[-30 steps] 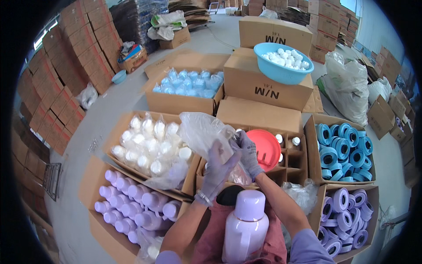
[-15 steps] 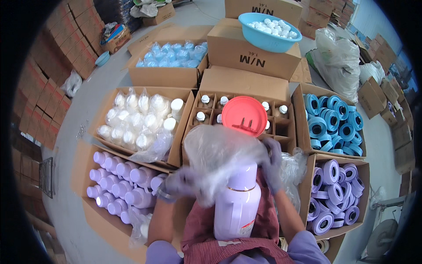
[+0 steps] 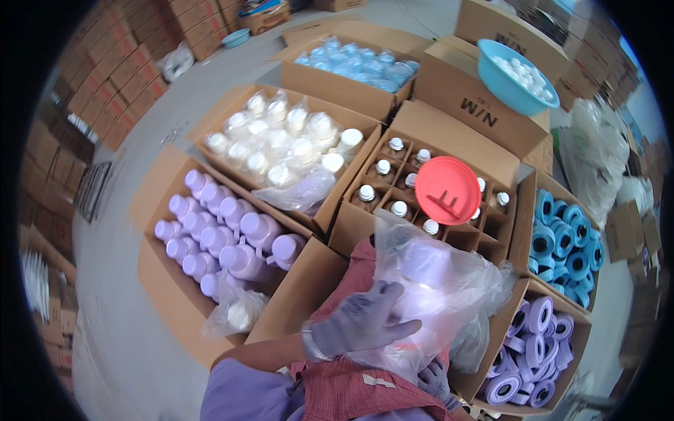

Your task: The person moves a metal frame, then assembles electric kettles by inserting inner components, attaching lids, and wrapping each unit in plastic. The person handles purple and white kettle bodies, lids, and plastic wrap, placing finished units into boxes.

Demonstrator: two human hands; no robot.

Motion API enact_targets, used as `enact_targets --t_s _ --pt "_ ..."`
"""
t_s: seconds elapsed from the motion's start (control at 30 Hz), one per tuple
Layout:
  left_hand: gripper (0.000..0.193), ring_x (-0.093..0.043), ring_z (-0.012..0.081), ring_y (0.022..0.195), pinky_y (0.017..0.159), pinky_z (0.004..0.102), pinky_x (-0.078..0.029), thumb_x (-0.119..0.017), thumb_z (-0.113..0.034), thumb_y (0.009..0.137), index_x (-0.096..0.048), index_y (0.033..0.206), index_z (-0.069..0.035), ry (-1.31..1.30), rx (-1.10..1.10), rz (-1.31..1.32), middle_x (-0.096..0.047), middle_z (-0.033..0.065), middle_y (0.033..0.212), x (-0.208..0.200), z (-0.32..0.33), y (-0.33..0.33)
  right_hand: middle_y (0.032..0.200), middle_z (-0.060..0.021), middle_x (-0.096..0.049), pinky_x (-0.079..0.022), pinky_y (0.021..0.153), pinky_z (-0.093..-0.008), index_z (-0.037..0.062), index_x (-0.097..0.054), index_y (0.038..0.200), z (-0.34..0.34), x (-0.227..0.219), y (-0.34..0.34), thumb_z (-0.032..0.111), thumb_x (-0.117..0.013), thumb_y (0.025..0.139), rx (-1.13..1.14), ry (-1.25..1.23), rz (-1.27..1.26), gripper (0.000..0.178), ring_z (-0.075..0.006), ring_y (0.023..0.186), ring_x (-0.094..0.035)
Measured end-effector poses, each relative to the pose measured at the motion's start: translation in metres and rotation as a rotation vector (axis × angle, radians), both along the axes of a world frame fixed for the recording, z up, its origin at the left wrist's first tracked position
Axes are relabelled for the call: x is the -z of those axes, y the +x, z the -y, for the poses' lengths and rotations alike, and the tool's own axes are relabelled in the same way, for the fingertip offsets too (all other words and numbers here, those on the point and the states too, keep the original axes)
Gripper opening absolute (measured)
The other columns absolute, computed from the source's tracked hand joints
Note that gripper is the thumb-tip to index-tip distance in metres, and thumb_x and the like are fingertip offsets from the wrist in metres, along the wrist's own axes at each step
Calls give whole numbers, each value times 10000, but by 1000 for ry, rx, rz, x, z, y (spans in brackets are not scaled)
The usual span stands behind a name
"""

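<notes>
A lilac thermos flask [image 3: 425, 270] rests at my lap, seen through the clear plastic bag [image 3: 460, 298] that now covers it. My left hand [image 3: 361, 319], in a grey-lilac glove, lies against the near left side of the bag with fingers stretched and thumb apart. Lower down, my right hand [image 3: 435, 380] is at the bag's bottom edge by the flask's base. Its fingers are partly hidden, so their grip is unclear. Just beyond the bag, a red round dish [image 3: 447, 189] with a few dark pointed pieces sits on a divided carton [image 3: 393, 186] of white-capped bottles.
Lilac flasks stand in a carton [image 3: 161, 277] at left, bagged white parts in another [image 3: 210, 165] behind it. Bagged blue parts [image 3: 358, 63] lie farther back. At right are cartons of blue rings [image 3: 562, 238] and lilac rings [image 3: 537, 351]. A blue basin [image 3: 495, 77] holds white caps.
The plastic bag has come down over the flask. My left hand has moved in against it, and my right hand has dropped to its lower edge. The view has turned.
</notes>
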State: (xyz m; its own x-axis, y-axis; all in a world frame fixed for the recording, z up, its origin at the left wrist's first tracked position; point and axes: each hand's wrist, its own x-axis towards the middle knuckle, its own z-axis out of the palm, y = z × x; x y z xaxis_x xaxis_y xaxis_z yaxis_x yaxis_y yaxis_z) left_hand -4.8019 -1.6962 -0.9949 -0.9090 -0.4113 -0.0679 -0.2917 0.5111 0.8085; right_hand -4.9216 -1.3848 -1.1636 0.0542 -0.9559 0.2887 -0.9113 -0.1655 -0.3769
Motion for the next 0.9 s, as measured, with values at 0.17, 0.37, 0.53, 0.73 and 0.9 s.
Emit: enact_targets --t_s 0.17,0.37,0.53,0.73,0.9 --pt "414 -690 279 811 705 399 -549 -651 -261 874 -535 1166 9 208 -95 -8 -661 144 928 80 49 60 932 -51 -604 -475 883 -470 146 -637 941 22 -33 -1 200 -621 751 -8 143 96 198 -252 930 -587" --pt "426 -612 277 1054 936 418 -477 -599 -200 884 -528 1254 1 1031 -509 -249 -620 137 1146 137 49 178 969 -182 -570 -466 739 -461 35 -609 985 138 -74 -5 262 -635 812 -50 107 746 287 -353 857 -570" --pt "436 -569 274 1203 1069 429 -446 -548 -158 897 -530 1304 -2 1368 -864 -880 -593 141 1294 158 55 200 1242 -152 -566 -411 1031 -410 30 -552 1270 352 -122 -51 177 -651 894 -367 218 784 416 -309 1166 -546" --pt "329 -643 235 1079 915 378 -549 -498 -142 904 -582 1204 -32 1215 -846 -1382 -655 125 1208 168 145 204 1227 -232 -599 -422 1028 -419 50 -583 1258 589 -11 -63 393 -510 949 -240 332 370 467 -383 1171 -558" --pt "302 -632 202 1047 919 339 -525 -531 -162 915 -588 1192 -56 1094 -1041 -1500 -660 90 1186 195 177 186 1329 -202 -578 -429 1027 -445 74 -628 1264 696 107 -12 459 -468 945 -369 854 -156 525 -371 1233 -538"
